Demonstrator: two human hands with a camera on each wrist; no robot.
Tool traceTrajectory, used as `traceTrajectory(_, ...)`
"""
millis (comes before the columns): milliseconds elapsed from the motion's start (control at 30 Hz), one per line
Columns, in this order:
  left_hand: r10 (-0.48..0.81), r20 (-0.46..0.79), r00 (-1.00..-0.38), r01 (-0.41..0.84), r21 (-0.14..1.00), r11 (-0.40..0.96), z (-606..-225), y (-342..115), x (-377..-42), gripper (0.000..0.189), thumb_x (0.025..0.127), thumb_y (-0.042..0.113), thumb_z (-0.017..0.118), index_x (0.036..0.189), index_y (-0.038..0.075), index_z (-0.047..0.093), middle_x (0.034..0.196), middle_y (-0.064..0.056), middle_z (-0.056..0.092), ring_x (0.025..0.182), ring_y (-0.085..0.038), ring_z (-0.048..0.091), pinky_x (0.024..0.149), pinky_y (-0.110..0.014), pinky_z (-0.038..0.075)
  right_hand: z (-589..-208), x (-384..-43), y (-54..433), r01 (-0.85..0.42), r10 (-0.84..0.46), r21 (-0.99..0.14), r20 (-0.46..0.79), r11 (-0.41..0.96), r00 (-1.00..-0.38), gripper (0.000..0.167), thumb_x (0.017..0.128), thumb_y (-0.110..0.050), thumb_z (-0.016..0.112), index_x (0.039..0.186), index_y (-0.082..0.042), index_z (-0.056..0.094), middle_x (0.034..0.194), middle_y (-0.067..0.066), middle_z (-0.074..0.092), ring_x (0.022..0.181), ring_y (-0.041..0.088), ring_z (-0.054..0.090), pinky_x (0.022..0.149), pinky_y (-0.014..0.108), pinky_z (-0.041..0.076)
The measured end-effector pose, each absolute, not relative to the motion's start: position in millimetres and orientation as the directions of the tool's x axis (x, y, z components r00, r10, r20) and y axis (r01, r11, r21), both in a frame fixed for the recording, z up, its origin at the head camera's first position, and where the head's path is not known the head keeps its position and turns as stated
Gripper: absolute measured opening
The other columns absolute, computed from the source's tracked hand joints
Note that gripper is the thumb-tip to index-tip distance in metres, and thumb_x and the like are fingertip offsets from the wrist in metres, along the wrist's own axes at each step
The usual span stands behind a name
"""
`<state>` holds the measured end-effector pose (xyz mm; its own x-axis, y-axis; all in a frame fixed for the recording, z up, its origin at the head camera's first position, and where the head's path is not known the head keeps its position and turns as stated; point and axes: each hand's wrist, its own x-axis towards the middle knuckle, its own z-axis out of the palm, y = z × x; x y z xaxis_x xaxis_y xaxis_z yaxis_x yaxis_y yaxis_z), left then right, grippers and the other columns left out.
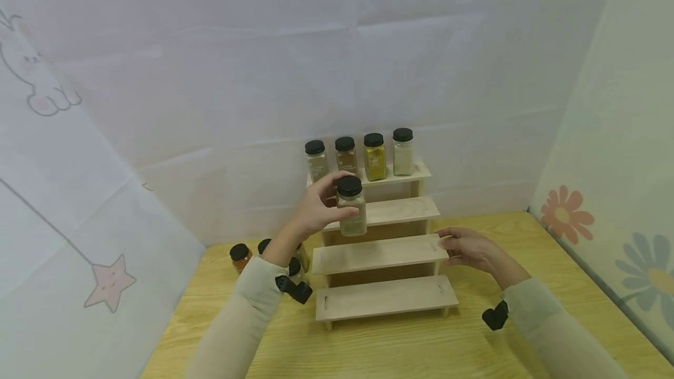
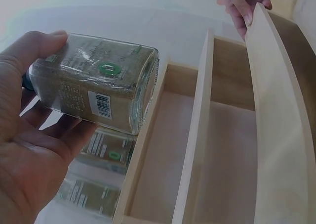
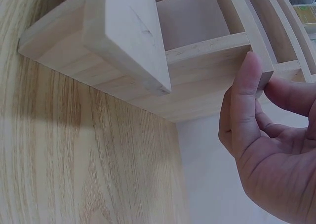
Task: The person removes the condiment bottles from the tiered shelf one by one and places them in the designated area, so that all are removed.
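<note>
A glass spice jar [image 1: 352, 215] with a black lid and greyish-brown contents is gripped between the thumb and fingers of my left hand [image 1: 317, 206]. It is held upright in front of the upper steps of a wooden tiered rack [image 1: 387, 300]. In the left wrist view, a barcode and a green mark show on the jar [image 2: 98, 80]. My right hand [image 1: 471, 250] pinches the right end of one of the rack's middle steps; in the right wrist view, the thumb and fingers of that hand [image 3: 266, 145] hold the corner of the board [image 3: 264, 75].
Several black-lidded spice jars, one with yellow contents [image 1: 375, 159], stand along the top step. More jars, including an orange-red one [image 1: 240, 256], stand on the wooden table [image 1: 368, 347] left of the rack, partly behind my left arm. A pale cloth backdrop [image 1: 253, 75] rises behind.
</note>
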<state>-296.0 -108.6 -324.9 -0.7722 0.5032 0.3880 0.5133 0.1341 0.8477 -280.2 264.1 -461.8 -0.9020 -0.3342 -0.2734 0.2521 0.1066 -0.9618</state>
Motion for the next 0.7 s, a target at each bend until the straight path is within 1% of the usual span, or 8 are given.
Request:
traceTrajectory(33, 0.503, 0.383, -0.775, 0.511, 0.848, 0.141, -325.6, -112.3, -295.1, 0.067, 0.083, 0.001, 0.082, 0.142, 0.012, 0.054, 0.132, -0.012, 0.061, 0.113, -0.028, 0.065, 0.094, -0.04, 0.054, -461.5, -280.3, 264.2, 0.253, -0.334, -0.962, -0.274, 0.106, -0.902, 0.061, 0.105, -0.012, 0.056, 0.152, 0.009, 0.024, 0.097, 0.006, 0.042, 0.077, 0.014, 0.045, 0.078, 0.031, 0.059)
traceTrajectory(200, 0.484, 0.372, -0.792, 0.502, 0.848, 0.17, -329.0, -128.8, -290.7, 0.068, 0.083, -0.001, 0.081, 0.144, 0.006, 0.051, 0.134, -0.015, 0.058, 0.116, -0.032, 0.064, 0.098, -0.046, 0.053, -460.2, -280.8, 264.3, 0.253, -0.337, -0.961, -0.275, 0.109, -0.901, 0.061, 0.105, -0.013, 0.055, 0.152, 0.009, 0.024, 0.098, 0.006, 0.042, 0.079, 0.014, 0.045, 0.079, 0.031, 0.059)
traceTrajectory(267, 0.474, 0.373, -0.798, 0.502, 0.846, 0.179, -330.5, -135.2, -289.5, 0.068, 0.083, -0.002, 0.08, 0.144, 0.004, 0.049, 0.133, -0.017, 0.059, 0.116, -0.033, 0.064, 0.098, -0.045, 0.052, -460.3, -280.9, 264.2, 0.253, -0.337, -0.961, -0.275, 0.109, -0.901, 0.06, 0.105, -0.012, 0.055, 0.152, 0.009, 0.024, 0.098, 0.005, 0.042, 0.079, 0.014, 0.046, 0.078, 0.031, 0.059)
traceTrajectory(333, 0.462, 0.372, -0.805, 0.496, 0.849, 0.18, -332.3, -141.6, -288.2, 0.068, 0.083, -0.003, 0.08, 0.144, 0.004, 0.05, 0.132, -0.017, 0.06, 0.115, -0.032, 0.064, 0.097, -0.044, 0.053, -460.2, -280.6, 264.1, 0.253, -0.336, -0.961, -0.275, 0.108, -0.901, 0.06, 0.105, -0.012, 0.055, 0.152, 0.009, 0.024, 0.097, 0.005, 0.042, 0.078, 0.014, 0.046, 0.078, 0.031, 0.059)
traceTrajectory(400, 0.452, 0.368, -0.813, 0.487, 0.855, 0.18, -334.1, -148.7, -286.5, 0.069, 0.082, -0.004, 0.08, 0.144, 0.003, 0.049, 0.132, -0.017, 0.06, 0.115, -0.031, 0.063, 0.096, -0.041, 0.053, -460.2, -280.3, 263.9, 0.252, -0.336, -0.962, -0.274, 0.108, -0.901, 0.06, 0.105, -0.011, 0.055, 0.152, 0.009, 0.025, 0.096, 0.005, 0.042, 0.077, 0.014, 0.046, 0.078, 0.031, 0.059)
traceTrajectory(467, 0.441, 0.36, -0.822, 0.476, 0.86, 0.183, -336.3, -156.1, -285.1, 0.069, 0.083, -0.003, 0.081, 0.144, 0.004, 0.049, 0.133, -0.017, 0.06, 0.116, -0.029, 0.063, 0.095, -0.038, 0.053, -459.9, -280.1, 263.7, 0.252, -0.336, -0.961, -0.275, 0.11, -0.901, 0.06, 0.105, -0.011, 0.055, 0.152, 0.009, 0.024, 0.095, 0.005, 0.042, 0.077, 0.013, 0.046, 0.078, 0.031, 0.059)
traceTrajectory(600, 0.429, 0.343, -0.836, 0.454, 0.87, 0.19, -339.1, -168.6, -281.4, 0.069, 0.083, 0.0, 0.081, 0.144, 0.01, 0.051, 0.135, -0.014, 0.06, 0.118, -0.023, 0.062, 0.096, -0.034, 0.052, -459.4, -279.6, 263.3, 0.251, -0.33, -0.961, -0.276, 0.115, -0.903, 0.059, 0.105, -0.011, 0.054, 0.152, 0.01, 0.024, 0.095, 0.006, 0.042, 0.077, 0.013, 0.046, 0.079, 0.032, 0.059)
traceTrajectory(700, 0.429, 0.34, -0.837, 0.454, 0.869, 0.195, -341.2, -177.1, -278.2, 0.069, 0.084, 0.001, 0.081, 0.145, 0.01, 0.05, 0.135, -0.013, 0.06, 0.118, -0.018, 0.061, 0.097, -0.033, 0.051, -459.7, -279.2, 263.0, 0.25, -0.331, -0.962, -0.274, 0.115, -0.903, 0.059, 0.105, -0.011, 0.054, 0.152, 0.009, 0.024, 0.097, 0.006, 0.041, 0.077, 0.014, 0.046, 0.079, 0.032, 0.059)
